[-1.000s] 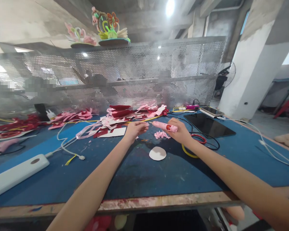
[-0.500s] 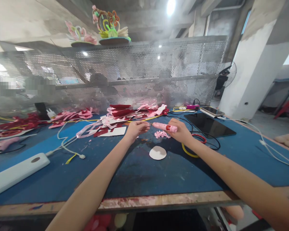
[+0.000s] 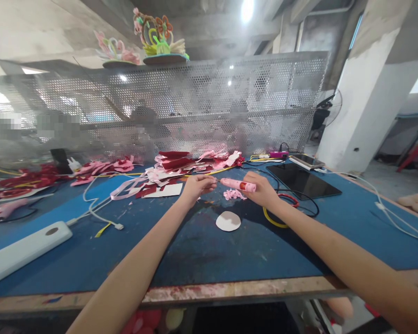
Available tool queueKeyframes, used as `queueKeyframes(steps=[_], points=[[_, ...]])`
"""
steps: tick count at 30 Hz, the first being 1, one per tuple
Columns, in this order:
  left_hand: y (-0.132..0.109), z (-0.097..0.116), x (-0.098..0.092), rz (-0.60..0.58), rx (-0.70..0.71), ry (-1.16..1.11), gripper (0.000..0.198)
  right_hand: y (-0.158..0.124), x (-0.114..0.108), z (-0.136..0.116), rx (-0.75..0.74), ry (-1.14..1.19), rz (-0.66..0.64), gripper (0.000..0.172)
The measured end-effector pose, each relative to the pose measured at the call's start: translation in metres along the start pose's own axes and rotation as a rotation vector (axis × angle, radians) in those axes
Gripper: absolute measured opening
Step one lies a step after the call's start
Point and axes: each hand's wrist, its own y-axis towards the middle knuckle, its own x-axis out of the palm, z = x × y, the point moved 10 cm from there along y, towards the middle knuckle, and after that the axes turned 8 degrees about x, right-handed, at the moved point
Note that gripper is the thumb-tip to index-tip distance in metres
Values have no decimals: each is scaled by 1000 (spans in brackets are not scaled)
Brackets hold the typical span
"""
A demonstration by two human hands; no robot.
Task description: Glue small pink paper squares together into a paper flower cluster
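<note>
My right hand (image 3: 261, 189) is closed around a pink hot glue gun (image 3: 238, 184), whose narrow tip points left. Close to that tip, my left hand (image 3: 198, 188) is pinched shut; whatever lies between its fingertips is too small to make out. Under the glue gun sits a little heap of pink curled pieces (image 3: 234, 195) on the blue table. A white round disc (image 3: 228, 221) lies flat on the table nearer to me.
Pink and red felt scraps (image 3: 174, 162) are piled along the back, before a perforated metal screen (image 3: 202, 102). A black tablet (image 3: 304, 180) and cables lie at right. A long white device (image 3: 28, 253) with a cord (image 3: 90, 202) is at left.
</note>
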Motion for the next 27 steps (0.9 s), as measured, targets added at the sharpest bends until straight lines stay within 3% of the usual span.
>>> queueKeyframes(steps=[9,13,21,27], points=[[1,0,-4,14,-8,-30,17,1,10,9,55,-107,-114,27],[0,2,-3,22,-11,-67,14,1,14,35,195,-176,-133,16],[-10,4,11,-4,-23,-178,18,-4,18,102,558,-149,-112,28],[-14,2,26,-61,-49,-197,20,-4,17,105,564,-26,1,28]])
